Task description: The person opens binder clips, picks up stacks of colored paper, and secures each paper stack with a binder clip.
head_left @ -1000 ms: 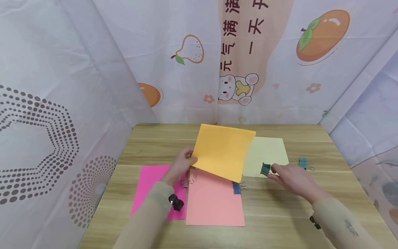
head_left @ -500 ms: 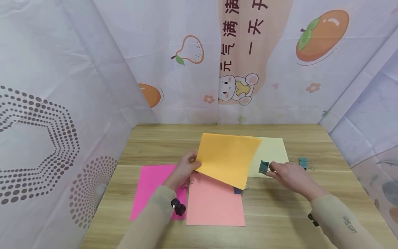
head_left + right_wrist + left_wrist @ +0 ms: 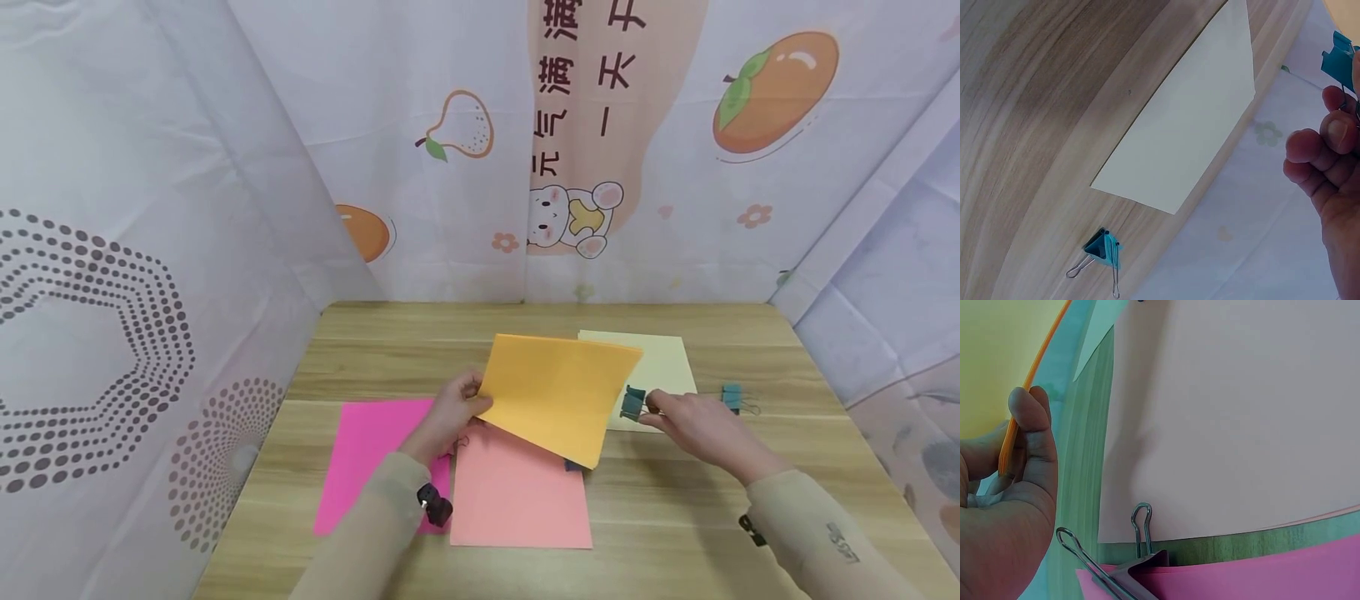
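My left hand [image 3: 448, 415] pinches a thin stack of orange paper [image 3: 558, 396] by its left edge. The stack is tilted above the table, its far side bending, and covers part of the salmon paper [image 3: 517, 500]. In the left wrist view the stack's layered edge [image 3: 1009, 447] runs between thumb and fingers. My right hand [image 3: 701, 429] pinches a teal binder clip [image 3: 633, 403] by its wire handles. Its mouth points left, close to the stack's right edge. In the right wrist view the clip [image 3: 1338, 62] is partly cut off by the frame.
Magenta paper [image 3: 375, 442] with a binder clip [image 3: 1138, 575] on its edge lies at left. A dark blue clip [image 3: 573, 465] on the salmon paper is mostly hidden. Pale yellow paper [image 3: 663, 362] lies at back right, with another teal binder clip [image 3: 732, 397] beside it.
The orange stack has moved right and down with my left hand, covering more of the blue clip and pale yellow paper. The held teal clip has shifted slightly left, closer to the stack.
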`<state>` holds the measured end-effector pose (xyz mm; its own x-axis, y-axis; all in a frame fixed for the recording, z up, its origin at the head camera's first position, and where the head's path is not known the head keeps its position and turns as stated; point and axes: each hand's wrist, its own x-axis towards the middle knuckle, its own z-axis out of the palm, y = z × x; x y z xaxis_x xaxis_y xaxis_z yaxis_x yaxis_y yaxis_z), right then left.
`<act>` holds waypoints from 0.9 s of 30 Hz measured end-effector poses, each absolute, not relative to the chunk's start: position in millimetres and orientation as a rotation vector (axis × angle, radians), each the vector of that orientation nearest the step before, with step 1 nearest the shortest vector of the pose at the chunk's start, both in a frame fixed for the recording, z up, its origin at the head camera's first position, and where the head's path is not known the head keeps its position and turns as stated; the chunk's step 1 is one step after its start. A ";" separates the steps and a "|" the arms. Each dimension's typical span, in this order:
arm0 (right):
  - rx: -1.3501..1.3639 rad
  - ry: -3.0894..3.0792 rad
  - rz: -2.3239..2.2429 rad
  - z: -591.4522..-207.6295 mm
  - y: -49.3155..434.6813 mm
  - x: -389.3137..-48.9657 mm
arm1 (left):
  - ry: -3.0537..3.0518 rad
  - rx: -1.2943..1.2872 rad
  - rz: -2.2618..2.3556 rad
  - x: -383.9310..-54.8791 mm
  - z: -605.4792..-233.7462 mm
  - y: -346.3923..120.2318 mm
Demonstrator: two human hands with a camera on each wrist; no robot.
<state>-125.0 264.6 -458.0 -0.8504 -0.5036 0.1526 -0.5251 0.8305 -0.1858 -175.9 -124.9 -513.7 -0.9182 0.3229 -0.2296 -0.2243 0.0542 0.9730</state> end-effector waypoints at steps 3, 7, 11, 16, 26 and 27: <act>0.818 -2.922 0.336 -457.8 263.8 -125.4 | 1.943 0.115 1.919 -175.1 -515.0 -124.7; 0.819 -2.938 0.348 -457.4 263.8 -125.8 | 1.930 0.120 1.905 -175.0 -516.2 -124.3; 0.808 -2.956 0.368 -456.9 264.1 -125.8 | 1.929 0.121 1.891 -175.0 -515.2 -123.3; 0.820 -2.973 0.406 -456.5 262.3 -126.8 | 1.933 0.116 1.881 -175.0 -513.9 -122.3; 0.820 -2.981 0.467 -454.0 258.9 -128.2 | 1.934 0.140 1.876 -173.8 -514.6 -121.7; 0.820 -2.979 0.476 -454.0 258.7 -128.2 | 1.937 0.147 1.875 -173.6 -515.1 -121.7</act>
<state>-128.2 258.7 -454.0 -0.8621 -0.4977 0.0947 -0.5025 0.8158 -0.2863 -173.6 -121.7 -515.1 -0.8981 0.3714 -0.2353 -0.2231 0.0761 0.9718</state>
